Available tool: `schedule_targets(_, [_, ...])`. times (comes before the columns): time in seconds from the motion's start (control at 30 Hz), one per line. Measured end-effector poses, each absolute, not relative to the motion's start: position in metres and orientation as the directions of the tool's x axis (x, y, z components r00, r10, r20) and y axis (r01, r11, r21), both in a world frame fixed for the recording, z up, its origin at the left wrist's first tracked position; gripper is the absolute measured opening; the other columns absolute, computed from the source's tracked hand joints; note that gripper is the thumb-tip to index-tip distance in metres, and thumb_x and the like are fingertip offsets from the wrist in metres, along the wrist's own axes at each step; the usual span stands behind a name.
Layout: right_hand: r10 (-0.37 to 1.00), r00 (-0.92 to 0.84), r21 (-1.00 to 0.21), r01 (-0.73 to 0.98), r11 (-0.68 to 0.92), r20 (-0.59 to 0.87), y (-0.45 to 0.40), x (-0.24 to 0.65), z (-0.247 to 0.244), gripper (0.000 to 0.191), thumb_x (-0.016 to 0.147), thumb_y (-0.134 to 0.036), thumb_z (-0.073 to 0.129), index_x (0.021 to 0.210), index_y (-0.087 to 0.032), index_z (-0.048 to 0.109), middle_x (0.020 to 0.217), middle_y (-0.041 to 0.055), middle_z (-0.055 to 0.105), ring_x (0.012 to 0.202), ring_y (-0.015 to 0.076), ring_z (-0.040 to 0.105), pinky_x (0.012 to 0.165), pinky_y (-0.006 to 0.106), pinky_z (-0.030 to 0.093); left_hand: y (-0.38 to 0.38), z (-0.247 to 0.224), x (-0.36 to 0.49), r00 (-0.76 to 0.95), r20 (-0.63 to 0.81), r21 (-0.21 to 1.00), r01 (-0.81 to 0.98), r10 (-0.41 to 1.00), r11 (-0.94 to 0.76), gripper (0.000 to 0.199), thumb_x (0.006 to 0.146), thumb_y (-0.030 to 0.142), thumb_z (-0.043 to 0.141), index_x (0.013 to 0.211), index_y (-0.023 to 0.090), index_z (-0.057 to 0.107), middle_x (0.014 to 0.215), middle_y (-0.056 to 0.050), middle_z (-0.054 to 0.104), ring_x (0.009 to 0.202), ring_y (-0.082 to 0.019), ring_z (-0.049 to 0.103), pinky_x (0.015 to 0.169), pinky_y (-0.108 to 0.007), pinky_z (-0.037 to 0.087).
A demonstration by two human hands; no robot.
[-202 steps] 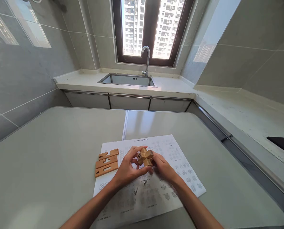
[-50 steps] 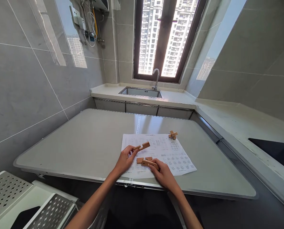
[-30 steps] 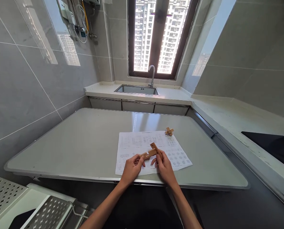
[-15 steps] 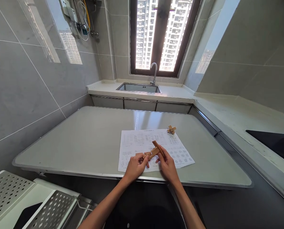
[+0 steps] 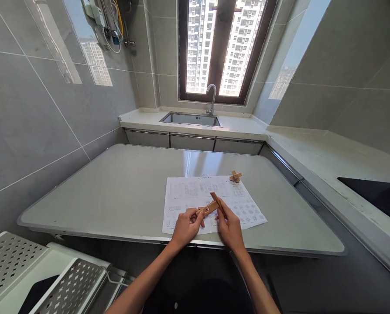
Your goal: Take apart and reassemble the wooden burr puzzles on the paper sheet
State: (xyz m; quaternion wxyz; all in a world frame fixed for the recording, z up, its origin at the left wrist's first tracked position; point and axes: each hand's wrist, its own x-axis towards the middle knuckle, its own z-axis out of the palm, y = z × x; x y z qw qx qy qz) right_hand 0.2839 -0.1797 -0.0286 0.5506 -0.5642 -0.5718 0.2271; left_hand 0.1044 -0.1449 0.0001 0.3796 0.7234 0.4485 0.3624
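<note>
Over the front of a printed paper sheet (image 5: 178, 192), my left hand (image 5: 186, 227) pinches a notched wooden puzzle piece (image 5: 210, 209) between thumb and fingers. My right hand (image 5: 229, 224) grips a second wooden puzzle stick (image 5: 215, 199), which slants up and to the left across the far end of the first piece. The two pieces meet there; whether they interlock I cannot tell. More wood (image 5: 191, 211) shows beside my left fingers, partly hidden by them. At the sheet's far right corner rests an assembled wooden cross-shaped puzzle (image 5: 235, 176).
The sheet lies on a pale folding table (image 5: 116, 192) with a centre seam. Behind it are a counter with a sink (image 5: 191, 118) and a tap (image 5: 212, 98). Another counter (image 5: 345, 152) runs along the right. A perforated white rack (image 5: 11, 257) stands at the lower left.
My right hand has turned its stick slightly, so that it sits more steeply against the notched piece. My left hand stays nearly in place.
</note>
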Motion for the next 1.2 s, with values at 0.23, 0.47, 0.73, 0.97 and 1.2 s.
schedule_targets(0.23, [0.892,0.257,-0.888,0.378,0.261,0.372,-0.178,0.285,-0.036,0.052,0.105,-0.038,0.048,0.156,-0.03,0.056,0.152,0.0062,0.064,0.107,0.0265,0.074,0.089,0.04,0.062,-0.144,-0.002,0.105,0.339,0.193,0.869,0.376,0.921,-0.321,0.043,0.103,0.049,0.052,0.083,0.02,0.076,0.069,-0.002,0.077,0.065,-0.018,0.066,0.07,-0.028,0.047])
schedule_targets(0.47, [0.887,0.284,-0.895,0.37,0.249,0.364,-0.178,0.286,-0.037,0.051,0.104,-0.04,0.052,0.154,-0.032,0.058,0.145,0.0072,0.069,0.09,0.0267,0.08,0.088,0.042,0.064,-0.144,-0.002,0.106,0.331,0.196,0.868,0.379,0.923,-0.32,0.042,0.102,0.047,0.054,0.078,0.02,0.075,0.069,-0.002,0.076,0.063,-0.017,0.065,0.068,-0.027,0.047])
schedule_targets(0.73, [0.884,0.332,-0.914,0.347,0.21,0.329,-0.178,0.287,-0.041,0.046,0.104,-0.044,0.054,0.145,-0.027,0.067,0.139,0.0093,0.073,0.111,0.032,0.077,0.099,0.048,0.06,-0.143,-0.004,0.106,0.34,0.173,0.877,0.375,0.924,-0.302,0.044,0.103,0.05,0.053,0.08,0.02,0.075,0.069,-0.002,0.076,0.065,-0.017,0.067,0.069,-0.027,0.046])
schedule_targets(0.97, [0.877,0.384,-0.946,0.257,0.198,0.288,-0.176,0.29,-0.045,0.045,0.101,-0.049,0.061,0.138,-0.025,0.07,0.136,0.0098,0.075,0.127,0.0328,0.07,0.11,0.05,0.054,-0.143,-0.002,0.106,0.365,0.161,0.881,0.366,0.917,-0.3,0.041,0.102,0.049,0.053,0.084,0.02,0.075,0.069,-0.002,0.078,0.071,-0.02,0.07,0.069,-0.028,0.048])
schedule_targets(1.2, [0.877,0.393,-0.958,0.182,0.22,0.276,-0.178,0.289,-0.043,0.042,0.1,-0.048,0.063,0.133,-0.023,0.07,0.134,0.0105,0.076,0.128,0.0316,0.07,0.109,0.048,0.055,-0.145,-0.001,0.105,0.396,0.146,0.887,0.353,0.907,-0.297,0.05,0.102,0.056,0.052,0.074,0.02,0.076,0.063,-0.003,0.077,0.068,-0.021,0.072,0.07,-0.029,0.051])
